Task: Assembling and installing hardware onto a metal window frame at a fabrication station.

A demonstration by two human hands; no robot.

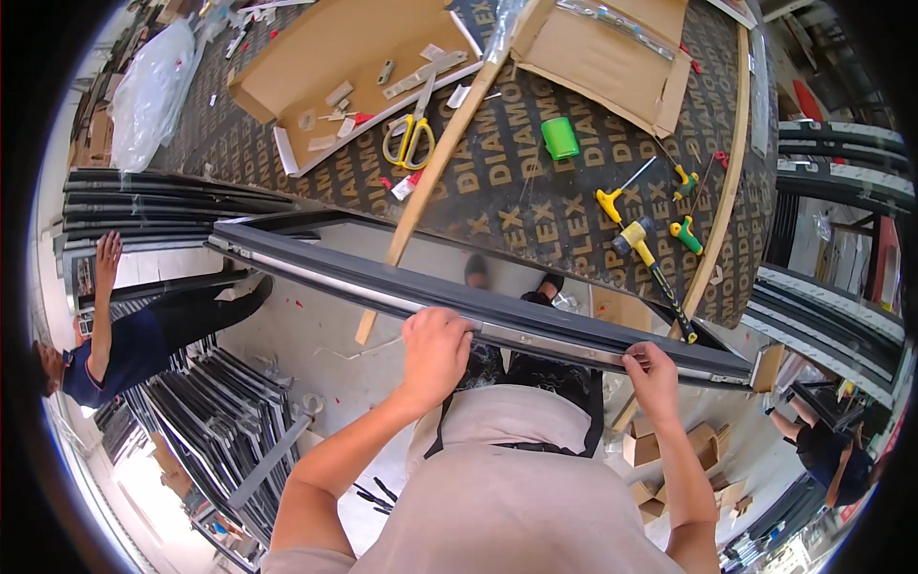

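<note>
A dark grey window frame (382,275) stretches across in front of me, slanting down to the right, its far side by the workbench. Set along its near edge is a long silver metal strip (535,342). My left hand (435,356) is closed, knuckles up, with thumb and fingers pressed on the strip near the middle. Farther right, my right hand (655,379) has thumb and index finger pinched at the strip's right part; whether a small piece is between them I cannot tell.
On the workbench (497,215) lie yellow-handled scissors (409,142), a green block (559,139), a mallet (650,273), T-handled drivers (612,203) and a cardboard box (330,57) with hardware. Wooden slats (449,143) cross it. Profiles are stacked at both sides; co-workers (124,325) stand left and right.
</note>
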